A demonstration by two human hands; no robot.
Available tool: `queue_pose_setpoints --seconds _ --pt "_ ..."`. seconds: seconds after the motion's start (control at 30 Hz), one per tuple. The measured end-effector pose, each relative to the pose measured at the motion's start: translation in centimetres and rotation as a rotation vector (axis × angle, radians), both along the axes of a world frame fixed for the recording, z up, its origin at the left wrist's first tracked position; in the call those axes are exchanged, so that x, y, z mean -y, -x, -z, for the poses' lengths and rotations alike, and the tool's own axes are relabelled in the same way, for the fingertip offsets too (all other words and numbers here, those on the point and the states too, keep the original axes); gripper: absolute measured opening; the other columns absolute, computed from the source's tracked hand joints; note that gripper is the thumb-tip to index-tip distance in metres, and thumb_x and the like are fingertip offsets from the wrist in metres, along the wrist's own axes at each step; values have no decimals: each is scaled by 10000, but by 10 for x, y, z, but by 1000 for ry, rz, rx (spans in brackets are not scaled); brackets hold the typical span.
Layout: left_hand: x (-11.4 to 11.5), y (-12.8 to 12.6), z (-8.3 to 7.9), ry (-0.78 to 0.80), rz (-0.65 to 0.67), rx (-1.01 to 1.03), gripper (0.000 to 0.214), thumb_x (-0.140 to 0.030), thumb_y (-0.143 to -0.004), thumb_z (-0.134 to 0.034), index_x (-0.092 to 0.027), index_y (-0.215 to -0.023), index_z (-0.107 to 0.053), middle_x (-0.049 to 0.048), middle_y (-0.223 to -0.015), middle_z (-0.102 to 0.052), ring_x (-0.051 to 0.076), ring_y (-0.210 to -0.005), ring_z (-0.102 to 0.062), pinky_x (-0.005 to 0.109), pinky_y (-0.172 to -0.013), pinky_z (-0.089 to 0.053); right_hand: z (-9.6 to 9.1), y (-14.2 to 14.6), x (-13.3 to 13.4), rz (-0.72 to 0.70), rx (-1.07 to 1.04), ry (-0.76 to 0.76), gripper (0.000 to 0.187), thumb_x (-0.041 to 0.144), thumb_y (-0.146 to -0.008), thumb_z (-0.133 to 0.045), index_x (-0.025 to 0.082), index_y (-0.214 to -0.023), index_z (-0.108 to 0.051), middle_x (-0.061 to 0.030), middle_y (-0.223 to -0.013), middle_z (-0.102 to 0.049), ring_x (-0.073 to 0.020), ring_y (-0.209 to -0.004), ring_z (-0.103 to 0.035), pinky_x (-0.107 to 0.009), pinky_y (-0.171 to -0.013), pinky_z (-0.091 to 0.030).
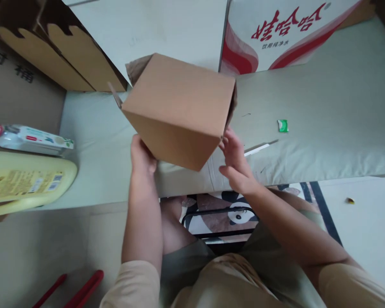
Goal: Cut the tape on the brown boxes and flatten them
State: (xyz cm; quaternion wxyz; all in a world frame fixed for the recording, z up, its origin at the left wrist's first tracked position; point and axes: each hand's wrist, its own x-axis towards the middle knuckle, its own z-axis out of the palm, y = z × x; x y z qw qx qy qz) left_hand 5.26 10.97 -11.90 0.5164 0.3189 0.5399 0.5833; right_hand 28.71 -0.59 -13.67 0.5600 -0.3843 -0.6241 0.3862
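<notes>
A plain brown cardboard box (176,105) is held up and tilted over the light green covered surface. Flaps stick out at its left end, and its right end shows a dark gap with folded edges. My left hand (142,155) is wrapped under the box's lower left side, its fingertips hidden beneath the cardboard. At the lower right corner, my right hand (235,160) has its fingers against the edge, with the thumb held apart. Just right of that hand lies a slim white cutter (258,149) with its thin end pointing right.
A white and red carton (244,51) stands at the back. Brown cartons (73,64) are at the left, near a yellow jug (32,179) and a clear bottle (16,136). A small green packet (282,125) lies on the covered surface (340,107). Red handles (86,288) show at lower left.
</notes>
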Motion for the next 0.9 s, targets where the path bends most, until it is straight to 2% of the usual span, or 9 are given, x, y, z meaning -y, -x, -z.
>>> queue_pose_setpoints --seconds 0.07,0.13,0.23,0.33,0.5,0.57,0.7,0.8,0.9 --pt "4 -14 3 3 77 67 379 -565 -853 -608 -213 -899 -740 67 -943 -798 263 -1052 -744 322 -829 -630 -9 0 -1 9 135 -83 681 432 -963 -518 383 -1606 -298 8 -1800 -128 -295 -1681 -96 -591 -1351 -182" --pt "9 -24 5 -10 115 59 450 -642 -824 -646 -221 -945 -746 76 -1007 -807 274 -1068 -745 328 -840 -635 -17 -3 -1 33 231 -125 673 405 -980 -510 350 -1619 -307 -24 -1797 -151 -304 -1682 -89 -597 -1362 -120" --pt "17 -26 8 -51 158 8 596 -782 -806 -621 -228 -995 -734 87 -1070 -803 296 -1170 -727 361 -931 -629 -24 -7 1 86 335 -116 666 464 -982 -518 310 -1609 -354 -73 -1767 -247 -333 -1668 -155 -619 -1350 -166" --pt "20 -20 7 -53 263 -1 783 -933 -770 -510 -238 -1056 -730 108 -1089 -801 324 -1252 -704 408 -981 -621 -26 -10 4 161 316 -105 642 506 -992 -514 315 -1592 -393 -93 -1727 -339 -334 -1637 -260 -602 -1306 -305" --pt "21 -18 0 8 252 -92 607 -799 -744 -707 -282 -1060 -745 76 -1111 -809 331 -1201 -732 424 -935 -643 -30 -18 6 195 261 -76 571 501 -1008 -511 331 -1552 -473 -92 -1679 -432 -337 -1562 -404 -557 -1187 -471" --pt "25 -18 1 46 273 -88 626 -820 -776 -655 -271 -1059 -754 86 -1104 -811 338 -1198 -737 433 -930 -649 -33 -21 5 207 296 -52 562 511 -1006 -510 320 -1535 -502 -95 -1664 -456 -344 -1532 -444 -552 -1162 -492" --pt "34 -14 5 151 389 -17 824 -915 -856 -401 -225 -1137 -753 126 -1107 -808 350 -1240 -725 467 -966 -649 -37 -25 4 246 313 -65 547 486 -1005 -524 344 -1533 -517 -81 -1639 -489 -343 -1506 -468 -544 -1130 -514" --pt "34 -12 7 207 462 12 732 -855 -873 -497 -224 -1151 -743 119 -1096 -808 334 -1204 -743 447 -974 -650 -39 -26 4 285 315 -85 517 454 -1004 -531 348 -1510 -556 -79 -1592 -542 -344 -1466 -509 -561 -1141 -498" --pt "31 -15 7 357 509 24 626 -758 -910 -557 -191 -1096 -745 123 -1030 -813 323 -1110 -772 439 -936 -661 -41 -26 3 304 355 -79 438 429 -1002 -526 337 -1410 -655 -77 -1485 -643 -332 -1371 -594 -566 -1145 -492"
